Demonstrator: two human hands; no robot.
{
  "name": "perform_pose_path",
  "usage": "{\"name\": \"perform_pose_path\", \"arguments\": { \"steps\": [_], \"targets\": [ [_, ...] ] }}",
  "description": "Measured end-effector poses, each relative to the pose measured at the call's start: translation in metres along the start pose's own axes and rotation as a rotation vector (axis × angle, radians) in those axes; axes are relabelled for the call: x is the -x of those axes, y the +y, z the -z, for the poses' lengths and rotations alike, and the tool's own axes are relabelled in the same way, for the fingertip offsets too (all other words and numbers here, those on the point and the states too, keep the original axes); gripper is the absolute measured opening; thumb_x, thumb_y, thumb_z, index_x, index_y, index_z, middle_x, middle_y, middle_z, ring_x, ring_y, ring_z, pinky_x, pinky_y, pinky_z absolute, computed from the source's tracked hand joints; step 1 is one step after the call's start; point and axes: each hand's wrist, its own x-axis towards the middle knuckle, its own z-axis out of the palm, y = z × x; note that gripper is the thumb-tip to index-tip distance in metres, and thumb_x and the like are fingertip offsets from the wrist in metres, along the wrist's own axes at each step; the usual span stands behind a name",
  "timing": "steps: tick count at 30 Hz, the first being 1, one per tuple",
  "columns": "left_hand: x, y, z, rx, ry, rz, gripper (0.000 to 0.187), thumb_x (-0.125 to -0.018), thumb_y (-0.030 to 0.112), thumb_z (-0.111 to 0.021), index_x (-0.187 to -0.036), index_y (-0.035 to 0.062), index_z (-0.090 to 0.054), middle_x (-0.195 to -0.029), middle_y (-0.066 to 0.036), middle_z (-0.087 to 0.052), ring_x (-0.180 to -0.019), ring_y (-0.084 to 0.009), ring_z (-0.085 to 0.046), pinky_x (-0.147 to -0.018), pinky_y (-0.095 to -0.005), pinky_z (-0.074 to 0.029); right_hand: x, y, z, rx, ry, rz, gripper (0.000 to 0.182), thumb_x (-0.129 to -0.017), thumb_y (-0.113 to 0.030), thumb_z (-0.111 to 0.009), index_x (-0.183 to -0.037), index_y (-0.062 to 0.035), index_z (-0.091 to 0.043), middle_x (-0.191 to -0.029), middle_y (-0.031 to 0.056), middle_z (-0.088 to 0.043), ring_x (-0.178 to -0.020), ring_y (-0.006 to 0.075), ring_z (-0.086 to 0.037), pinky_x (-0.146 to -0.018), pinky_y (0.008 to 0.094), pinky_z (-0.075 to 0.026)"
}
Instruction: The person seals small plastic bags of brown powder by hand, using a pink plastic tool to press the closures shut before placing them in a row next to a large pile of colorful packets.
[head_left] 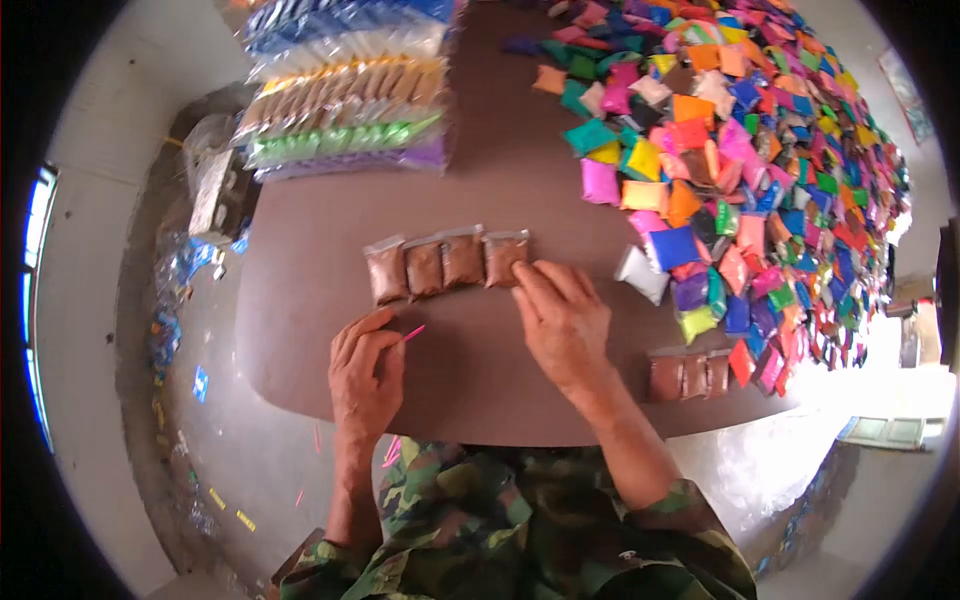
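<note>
Four small clear packets of brown material lie side by side on the table, the row tilting slightly up to the right. My right hand [562,320] has its thumb and fingertips closed on the lower right corner of the rightmost brown packet [506,258]. Below the leftmost brown packet [387,272] is my left hand [365,365], its fingers curled. A thin pink strip [414,333] sticks out from between its thumb and fingers; I cannot make out its exact kind. The left fingertips are just short of the packets.
A large heap of multicoloured packets [700,150] covers the table's right side. Further brown packets [690,377] lie near the right front edge. Layered bags of sorted packets [345,90] stand at the back left. The brown table [310,330] has a rounded front left corner. Litter is on the floor.
</note>
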Motion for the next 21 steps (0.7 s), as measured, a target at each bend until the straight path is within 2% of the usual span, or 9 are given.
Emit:
{"name": "perform_pose_path", "arguments": {
  "steps": [4, 8, 11, 15, 18, 21],
  "targets": [
    [0.003, -0.001, -0.001, -0.023, 0.003, 0.007, 0.007, -0.091, 0.001, -0.071, -0.096, 0.0009, -0.068, -0.122, -0.017, -0.072, -0.114, -0.0356, -0.068, -0.099, -0.0425, -0.053, -0.003, 0.001, 0.004, -0.012, -0.057, -0.025, 0.033, -0.088, -0.014, -0.077, -0.119, -0.0067, -0.069, -0.110, 0.0076, -0.069, -0.095, 0.0299, -0.069, -0.080, 0.0409, -0.059],
    [0.003, -0.002, -0.002, -0.025, 0.001, 0.002, 0.007, -0.090, 0.001, -0.073, -0.096, 0.0016, -0.068, -0.123, -0.015, -0.072, -0.115, -0.0354, -0.067, -0.099, -0.0443, -0.052, -0.012, 0.009, 0.026, 0.014, 0.042, 0.019, 0.028, -0.091, -0.018, -0.075, -0.117, -0.0071, -0.070, -0.105, 0.0073, -0.068, -0.090, 0.0299, -0.070, -0.079, 0.0418, -0.059],
    [0.004, -0.003, -0.003, -0.011, -0.007, 0.018, 0.009, -0.089, 0.001, -0.073, -0.096, 0.0021, -0.068, -0.123, -0.014, -0.072, -0.115, -0.0350, -0.066, -0.100, -0.0448, -0.051, -0.028, 0.045, 0.063, 0.148, -0.001, -0.072, 0.028, -0.091, -0.017, -0.075, -0.117, -0.0071, -0.071, -0.105, 0.0080, -0.068, -0.092, 0.0316, -0.069, -0.080, 0.0436, -0.058],
    [0.002, -0.001, -0.002, -0.014, -0.023, 0.036, 0.009, -0.089, 0.001, -0.073, -0.096, 0.0023, -0.068, -0.121, -0.014, -0.071, -0.115, -0.0343, -0.065, -0.101, -0.0443, -0.050, -0.060, 0.120, 0.101, 0.515, 0.194, -0.094, 0.031, -0.090, -0.019, -0.075, -0.120, -0.0110, -0.071, -0.105, 0.0100, -0.066, -0.095, 0.0338, -0.066, -0.082, 0.0477, -0.056],
    [0.000, -0.001, -0.002, -0.035, -0.025, 0.014, 0.009, -0.089, 0.001, -0.074, -0.096, 0.0024, -0.068, -0.120, -0.014, -0.071, -0.115, -0.0343, -0.065, -0.100, -0.0443, -0.050, -0.072, 0.154, 0.108, 0.652, 0.129, -0.146, 0.034, -0.090, -0.019, -0.076, -0.123, -0.0130, -0.071, -0.101, 0.0098, -0.063, -0.097, 0.0316, -0.066, -0.080, 0.0458, -0.055],
    [0.001, -0.002, -0.003, -0.032, -0.016, 0.020, 0.008, -0.089, 0.001, -0.074, -0.095, 0.0025, -0.068, -0.120, -0.014, -0.071, -0.114, -0.0345, -0.065, -0.099, -0.0445, -0.050, -0.080, 0.165, 0.105, 0.645, 0.123, -0.178, 0.032, -0.090, -0.021, -0.077, -0.121, -0.0133, -0.073, -0.095, 0.0098, -0.060, -0.096, 0.0303, -0.066, -0.078, 0.0449, -0.056]
  ]
}}
